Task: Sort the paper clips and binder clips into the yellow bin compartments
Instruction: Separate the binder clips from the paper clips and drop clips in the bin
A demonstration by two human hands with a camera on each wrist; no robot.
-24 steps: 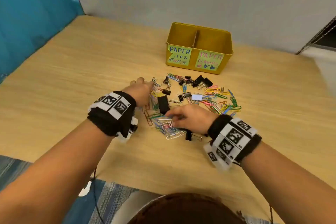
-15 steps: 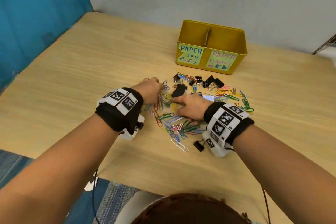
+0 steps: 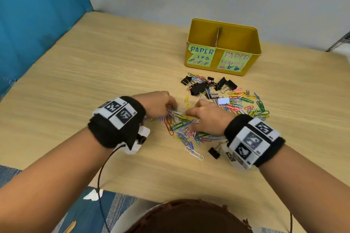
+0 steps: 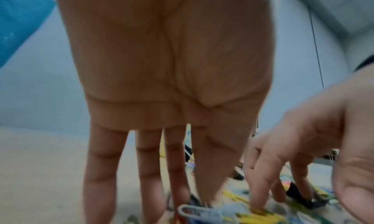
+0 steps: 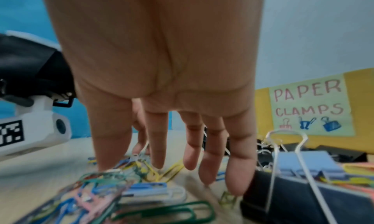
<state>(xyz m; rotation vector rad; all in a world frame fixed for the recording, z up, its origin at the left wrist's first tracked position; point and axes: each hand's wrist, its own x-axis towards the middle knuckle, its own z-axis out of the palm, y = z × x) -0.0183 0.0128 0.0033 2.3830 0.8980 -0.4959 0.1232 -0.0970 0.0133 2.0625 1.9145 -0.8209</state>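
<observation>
The yellow bin (image 3: 250,34) stands at the back, with a divider and two labels, "PAPER CLAMPS" (image 5: 309,107) on the right one. In front of it lie black binder clips (image 3: 198,88) and a spread of coloured paper clips (image 3: 246,104). A nearer heap of paper clips (image 3: 181,128) sits between my hands. My left hand (image 3: 170,108) reaches down with straight fingers (image 4: 101,179) touching the heap. My right hand (image 3: 191,114) hovers with spread, straight fingers (image 5: 238,171) on the same heap, holding nothing.
A small black binder clip (image 3: 215,152) and a white paper clip (image 3: 194,153) lie nearest the front edge. A light blue binder clip (image 5: 303,163) sits just right of my right hand. Wooden table (image 3: 94,62), blue curtain left, grey wall behind.
The large black binder clip went from beside my right hand up to the other binder clips near the bin. Both hands have come together over the near heap of paper clips.
</observation>
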